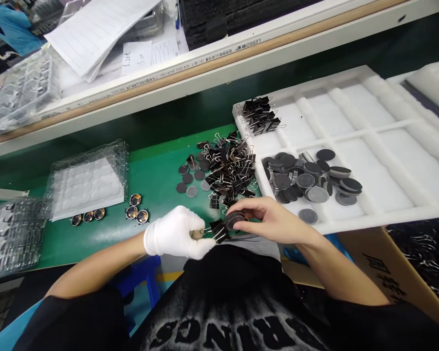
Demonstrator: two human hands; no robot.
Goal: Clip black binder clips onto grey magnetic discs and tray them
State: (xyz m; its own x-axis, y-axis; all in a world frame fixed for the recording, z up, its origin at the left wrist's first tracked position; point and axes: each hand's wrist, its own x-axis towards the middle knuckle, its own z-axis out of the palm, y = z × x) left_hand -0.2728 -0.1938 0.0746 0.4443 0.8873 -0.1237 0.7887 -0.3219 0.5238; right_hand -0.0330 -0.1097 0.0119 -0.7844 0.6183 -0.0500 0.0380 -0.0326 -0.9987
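My left hand (179,233), in a white glove, pinches the wire handles of a black binder clip (218,231) near the table's front edge. Bare, my right hand (274,220) holds a small stack of dark round discs (234,220) against the clip's right side. Just beyond both hands lies a heap of black binder clips (230,165) on the green table (157,170). Loose dark discs (187,178) are scattered left of that heap. More discs (316,194) fill a near compartment of the white tray (380,127) on the right.
Small round dark parts (131,212) lie on the table's left side. Clear plastic trays (86,183) stand behind them, others (12,234) at the far left. A raised ledge (205,61) crosses behind. A cardboard box (388,268) of clips is at the lower right.
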